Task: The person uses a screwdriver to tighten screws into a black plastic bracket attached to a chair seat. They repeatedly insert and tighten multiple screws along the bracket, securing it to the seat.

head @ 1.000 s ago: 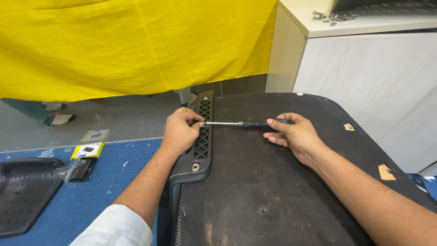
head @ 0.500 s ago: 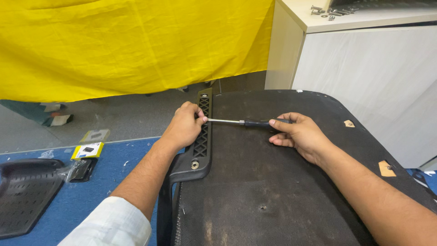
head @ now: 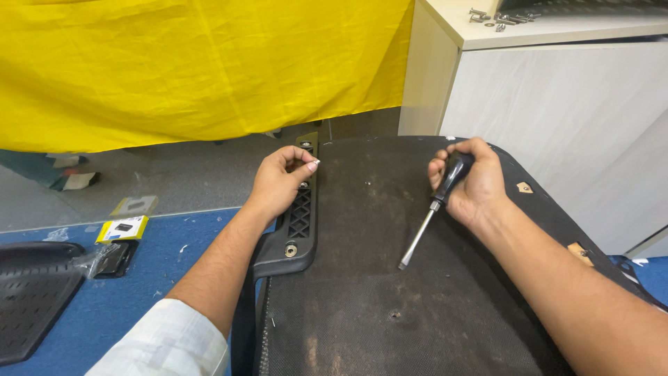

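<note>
Near the far edge of the dark felt-covered panel (head: 390, 292), a screwdriver (head: 435, 209) is being gripped in the right hand (head: 470, 184), whose fingers are being kept closed around the black handle while the metal shaft is being pointed down and toward the near left, its tip hanging just above or on the panel's dusty face; which of the two cannot be told. Along the panel's left edge, a black plastic vent trim (head: 300, 216) with a grille and a round screw hole near its lower end is being touched by the left hand (head: 278, 182); the fingers of that hand are being curled inward, thumb and forefinger being pinched together over the upper part of the trim, and whether a small part is being held between them cannot be told. The two hands are being kept well apart, the trim lying at the left and the screwdriver at the right of the panel's upper half. Beyond the panel's left edge, a blue floor mat (head: 125, 299) is being occupied by a black ribbed part (head: 31, 299) and a small yellow-and-black packet (head: 122, 228). Behind everything, a yellow cloth (head: 195, 69) is being hung, and at the far right a white cabinet (head: 557, 118) is being used to carry loose bolts (head: 501, 17) on its top.
</note>
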